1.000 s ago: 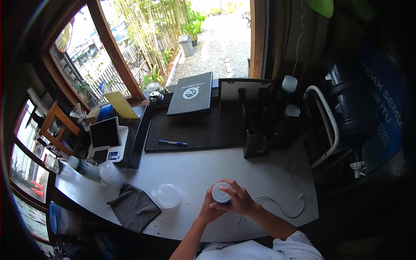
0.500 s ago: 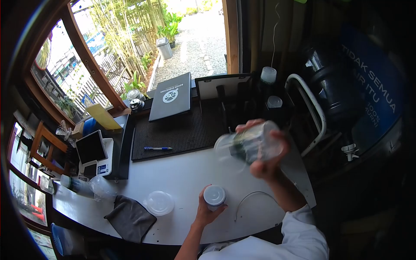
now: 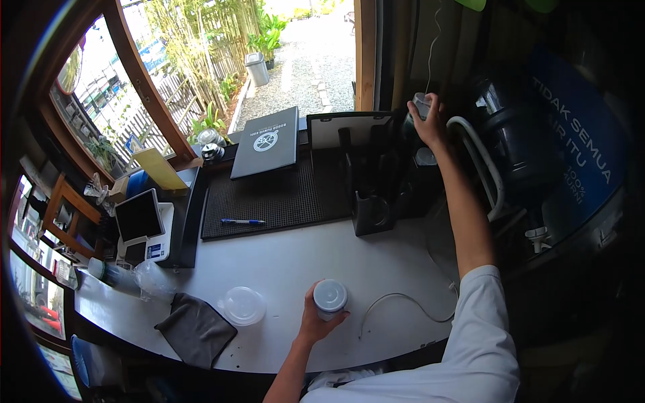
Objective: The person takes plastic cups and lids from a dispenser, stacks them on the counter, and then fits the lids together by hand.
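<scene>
Near the front edge of the white table, my left hand [image 3: 317, 318] is wrapped round a lidded container [image 3: 331, 296] that stands upright. My right hand [image 3: 428, 121] reaches far out to the back right, its fingers closed round a clear cup [image 3: 422, 103] above the dark holder. Just below that hand is another clear round lid or cup [image 3: 425, 156]. A clear plastic bowl or lid [image 3: 244, 305] lies to the left of my left hand, beside a grey cloth [image 3: 196, 330].
A white cable [image 3: 396, 295] curls over the table [image 3: 289, 262]. Behind are a black mat [image 3: 269, 201] with a blue pen [image 3: 243, 221], a dark menu board [image 3: 269, 143] and a black organizer [image 3: 371, 211]. A tablet [image 3: 139, 215] stands left; a water bottle [image 3: 517, 141] is right.
My right hand has moved from above the table to the back right; the stacked clear cups it carried no longer show over the table. My left hand stays on its container.
</scene>
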The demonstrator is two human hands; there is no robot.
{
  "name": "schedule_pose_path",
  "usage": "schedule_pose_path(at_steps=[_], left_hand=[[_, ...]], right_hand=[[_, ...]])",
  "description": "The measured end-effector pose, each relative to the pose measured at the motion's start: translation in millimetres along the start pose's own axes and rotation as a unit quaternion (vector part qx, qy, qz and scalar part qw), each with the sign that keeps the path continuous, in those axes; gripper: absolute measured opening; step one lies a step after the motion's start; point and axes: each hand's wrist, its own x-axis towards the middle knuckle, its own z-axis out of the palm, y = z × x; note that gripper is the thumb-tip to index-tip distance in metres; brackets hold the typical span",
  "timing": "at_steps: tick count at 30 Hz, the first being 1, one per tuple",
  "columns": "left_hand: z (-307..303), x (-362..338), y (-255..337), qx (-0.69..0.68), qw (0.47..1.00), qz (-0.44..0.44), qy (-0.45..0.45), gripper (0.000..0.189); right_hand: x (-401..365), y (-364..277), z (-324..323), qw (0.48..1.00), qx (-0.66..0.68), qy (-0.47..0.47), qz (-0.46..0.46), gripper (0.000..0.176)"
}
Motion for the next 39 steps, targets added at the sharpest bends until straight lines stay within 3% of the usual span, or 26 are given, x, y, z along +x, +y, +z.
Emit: schedule_pose_path(at_steps=[2, 5, 6, 7, 9, 10, 12, 13, 15, 16, 18, 21, 22, 23, 24, 25, 26, 28, 29, 30, 37, 39], left_hand=[[-0.5, 0.0, 3.3, -0.003, 1.000, -0.004, 0.000, 0.104], [1.0, 3.0, 2.5, -0.017, 1.000, 0.001, 0.007, 0.106], [1.3, 3.8, 1.0, -0.015, 1.000, 0.010, 0.013, 0.107], [1.8, 2.5, 0.3, -0.012, 1.000, 0.017, 0.019, 0.108], [-0.5, 3.0, 2.9, -0.014, 1.000, -0.009, 0.018, 0.111], [-1.7, 2.6, 3.6, -0.015, 1.000, -0.022, 0.016, 0.112], [-0.7, 1.8, -15.5, -0.009, 0.997, -0.080, -0.003, 0.113], [1.4, 0.1, -21.9, -0.008, 0.994, -0.108, -0.016, 0.114], [2.4, -1.8, -9.7, -0.009, 0.998, -0.068, 0.017, 0.113], [1.8, -1.8, -5.4, -0.009, 0.998, -0.047, 0.034, 0.112], [3.1, -0.1, -11.7, -0.006, 0.996, -0.086, 0.005, 0.111], [8.4, -4.5, -8.3, -0.031, 0.996, -0.078, 0.020, 0.110], [8.3, -2.8, -6.2, -0.042, 0.997, -0.061, 0.035, 0.109], [8.6, 0.9, -6.3, -0.041, 0.998, -0.011, 0.037, 0.105], [7.9, 0.8, -5.8, -0.036, 0.999, -0.006, 0.032, 0.105], [7.0, 1.7, -5.5, -0.032, 0.999, 0.000, 0.028, 0.104], [6.7, 1.5, -5.1, -0.027, 0.999, 0.005, 0.024, 0.103], [8.3, 2.3, -7.7, -0.027, 0.999, 0.022, 0.029, 0.103], [8.6, 2.2, -8.5, -0.026, 0.999, 0.031, 0.030, 0.103], [8.5, 2.2, -8.1, -0.023, 0.999, 0.026, 0.028, 0.104], [2.6, 4.1, 2.7, -0.009, 1.000, 0.002, 0.010, 0.112], [4.6, 3.7, 5.3, 0.005, 1.000, -0.009, 0.007, 0.114]], right_hand=[[-4.4, -4.7, -6.5, 0.994, -0.109, -0.021, -0.012, 0.051], [-27.4, -93.1, -49.0, 0.993, 0.007, 0.084, -0.088, 0.040], [-51.9, -123.3, -64.2, 0.993, 0.072, 0.039, -0.089, 0.036], [-82.0, -155.7, -84.4, 0.977, 0.174, -0.049, -0.114, 0.044], [-144.6, -195.9, -111.5, 0.879, 0.329, -0.284, -0.196, 0.066], [-180.0, -214.7, -121.6, 0.815, 0.383, -0.403, -0.167, 0.070], [-232.0, -229.4, -125.6, 0.800, 0.307, -0.471, -0.211, 0.069], [-252.2, -223.8, -119.3, 0.800, 0.320, -0.465, -0.201, 0.068], [-275.4, -211.6, -105.0, 0.801, 0.345, -0.453, -0.185, 0.065], [-276.1, -209.0, -105.2, 0.819, 0.361, -0.395, -0.208, 0.065], [-264.5, -206.0, -105.7, 0.844, 0.385, -0.276, -0.252, 0.064], [-214.3, -201.0, -119.9, 0.847, 0.433, -0.231, -0.206, 0.068], [-186.6, -196.1, -128.4, 0.870, 0.404, -0.201, -0.198, 0.071], [-158.2, -183.6, -132.3, 0.890, 0.377, -0.144, -0.211, 0.068], [-135.4, -173.6, -115.7, 0.876, 0.442, -0.041, -0.187, 0.067], [-109.6, -168.3, -115.8, 0.892, 0.437, 0.014, -0.117, 0.066], [-77.7, -158.8, -113.3, 0.922, 0.372, 0.072, -0.083, 0.064], [-12.3, -118.5, -101.7, 0.965, 0.177, 0.148, -0.122, 0.053], [13.6, -98.8, -89.0, 0.962, 0.156, 0.177, -0.139, 0.048], [35.0, -81.7, -78.1, 0.963, 0.052, 0.204, -0.170, 0.050], [38.0, -13.8, -22.0, 0.988, -0.018, 0.009, -0.155, 0.050], [22.5, -10.7, -20.2, 0.997, -0.024, -0.011, -0.077, 0.052]])
